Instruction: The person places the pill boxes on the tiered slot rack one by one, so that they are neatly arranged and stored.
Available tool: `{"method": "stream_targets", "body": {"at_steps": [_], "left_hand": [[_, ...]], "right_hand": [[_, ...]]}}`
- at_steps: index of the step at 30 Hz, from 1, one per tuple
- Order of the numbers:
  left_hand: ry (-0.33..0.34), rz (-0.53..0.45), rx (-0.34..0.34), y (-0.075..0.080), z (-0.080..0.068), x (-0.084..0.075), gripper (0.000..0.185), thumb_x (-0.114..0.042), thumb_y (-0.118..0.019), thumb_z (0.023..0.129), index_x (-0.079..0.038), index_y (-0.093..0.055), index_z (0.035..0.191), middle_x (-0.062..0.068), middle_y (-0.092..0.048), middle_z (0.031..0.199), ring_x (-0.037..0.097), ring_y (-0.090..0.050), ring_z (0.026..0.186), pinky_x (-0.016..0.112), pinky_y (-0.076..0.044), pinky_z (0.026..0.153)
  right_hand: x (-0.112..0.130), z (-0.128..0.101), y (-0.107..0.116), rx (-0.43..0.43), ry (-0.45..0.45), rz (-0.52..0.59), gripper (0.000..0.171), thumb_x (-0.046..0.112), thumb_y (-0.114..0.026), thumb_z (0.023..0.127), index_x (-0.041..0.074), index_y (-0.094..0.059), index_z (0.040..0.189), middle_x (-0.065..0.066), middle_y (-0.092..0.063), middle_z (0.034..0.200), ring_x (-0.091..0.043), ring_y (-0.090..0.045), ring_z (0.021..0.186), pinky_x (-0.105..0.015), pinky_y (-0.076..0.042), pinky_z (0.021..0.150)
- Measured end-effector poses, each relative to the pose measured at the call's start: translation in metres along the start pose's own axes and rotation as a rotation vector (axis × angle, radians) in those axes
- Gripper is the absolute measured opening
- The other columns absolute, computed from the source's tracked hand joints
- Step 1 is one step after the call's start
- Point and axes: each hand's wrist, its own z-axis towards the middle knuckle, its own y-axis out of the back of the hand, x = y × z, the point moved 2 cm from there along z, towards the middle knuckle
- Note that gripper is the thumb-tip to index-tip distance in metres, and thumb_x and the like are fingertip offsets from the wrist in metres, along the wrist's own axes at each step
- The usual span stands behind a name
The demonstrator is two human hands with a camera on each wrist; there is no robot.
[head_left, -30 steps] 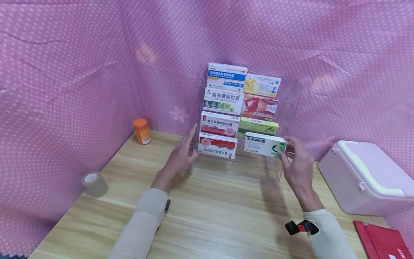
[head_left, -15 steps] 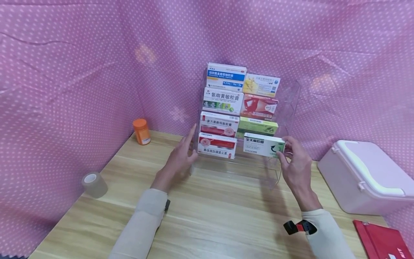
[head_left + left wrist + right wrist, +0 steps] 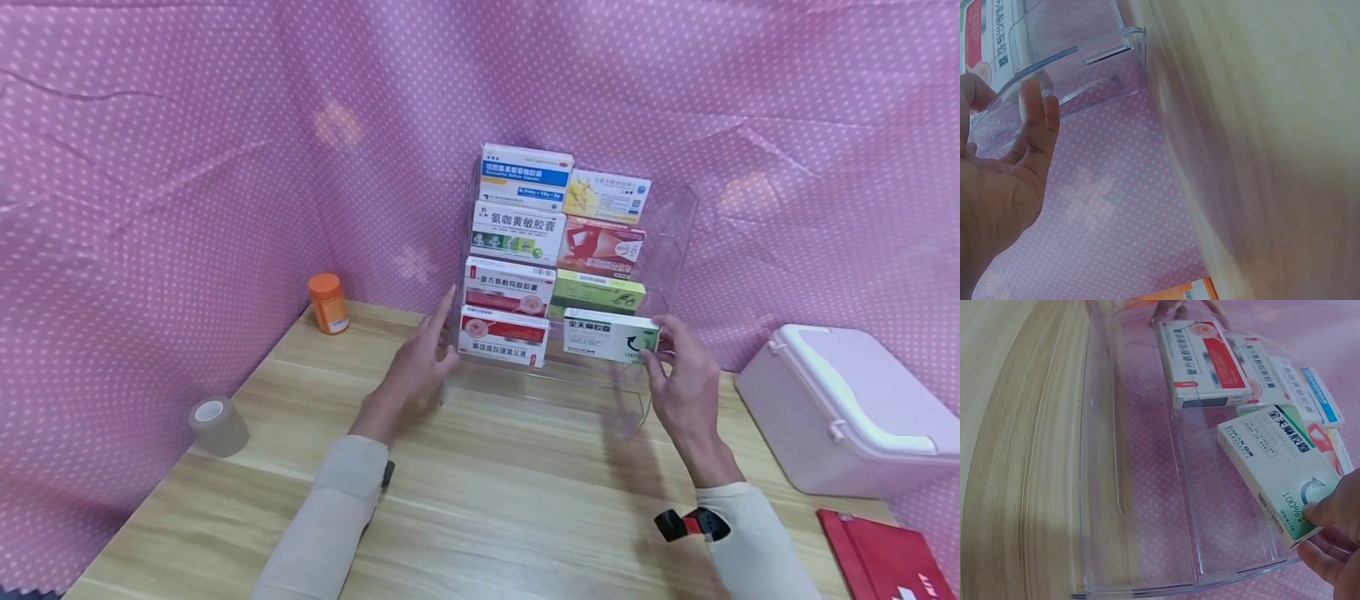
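Observation:
My right hand (image 3: 686, 387) pinches the right end of a white and green medicine box (image 3: 611, 335), thumb on its front face. The box is in front of the lowest right part of a clear acrylic display rack (image 3: 525, 408); the right wrist view shows it tilted over the tiers. My left hand (image 3: 411, 375) is at the rack's left side, fingers lightly bent at the clear side panel (image 3: 1104, 56). Beside that hand, a red and white medicine box (image 3: 504, 337) stands in the lowest left place. Behind the held box is a green medicine box (image 3: 597, 293).
Higher tiers hold several more boxes, among them a blue and white box (image 3: 525, 179) and a red box (image 3: 602, 248). An orange bottle (image 3: 328, 304) and a tape roll (image 3: 220, 427) are at left. A white case (image 3: 847, 408) and red pouch (image 3: 885, 554) are at right.
The right hand and the medicine box it holds have shifted slightly left and a little down. The left hand stays at the rack's side.

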Motion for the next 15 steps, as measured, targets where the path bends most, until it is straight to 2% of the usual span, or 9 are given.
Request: {"method": "stream_targets", "body": {"at_steps": [2,4,8,11,15], "left_hand": [[0.000,-0.001,0.000,0.000,0.000,0.000,0.105,-0.011,-0.063,0.100,-0.056,0.004,0.168,0.010,-0.044,0.165,0.033,-0.058,0.136,0.059,-0.053,0.115],[-0.002,-0.001,-0.003,0.000,0.000,0.000,0.105,-0.011,-0.063,0.100,-0.054,0.002,0.169,0.011,-0.045,0.164,0.034,-0.059,0.136,0.059,-0.054,0.115],[-0.003,0.002,-0.003,0.000,0.000,0.001,0.105,-0.010,-0.063,0.099,-0.052,0.001,0.170,0.011,-0.046,0.163,0.034,-0.059,0.135,0.058,-0.055,0.113],[-0.004,0.000,-0.001,0.000,0.001,0.002,0.104,-0.011,-0.063,0.100,-0.050,0.001,0.171,0.010,-0.046,0.163,0.033,-0.060,0.134,0.058,-0.055,0.112],[-0.008,-0.004,0.000,0.000,0.001,0.001,0.104,-0.011,-0.063,0.100,-0.052,0.002,0.170,0.010,-0.049,0.158,0.032,-0.060,0.131,0.058,-0.057,0.110]], "right_hand": [[0.001,0.000,-0.002,-0.005,0.016,-0.011,0.046,-0.018,-0.077,0.085,-0.007,-0.065,0.127,-0.030,-0.075,0.105,-0.046,-0.078,0.091,-0.002,-0.053,0.086],[0.002,0.001,-0.003,-0.006,0.031,-0.024,0.045,-0.018,-0.077,0.085,-0.006,-0.066,0.127,-0.029,-0.076,0.105,-0.044,-0.079,0.091,-0.017,-0.061,0.085],[0.004,0.002,-0.008,-0.007,0.065,-0.047,0.047,-0.019,-0.077,0.083,-0.005,-0.067,0.127,-0.027,-0.076,0.105,-0.043,-0.078,0.089,-0.049,-0.064,0.081],[0.006,0.003,-0.012,0.005,0.081,-0.051,0.048,-0.020,-0.077,0.082,-0.006,-0.066,0.127,-0.027,-0.076,0.105,-0.043,-0.078,0.089,-0.054,-0.065,0.079],[0.006,0.003,-0.019,0.028,0.070,-0.038,0.047,-0.019,-0.077,0.083,-0.006,-0.065,0.127,-0.027,-0.076,0.105,-0.042,-0.078,0.089,-0.051,-0.065,0.079]]}}
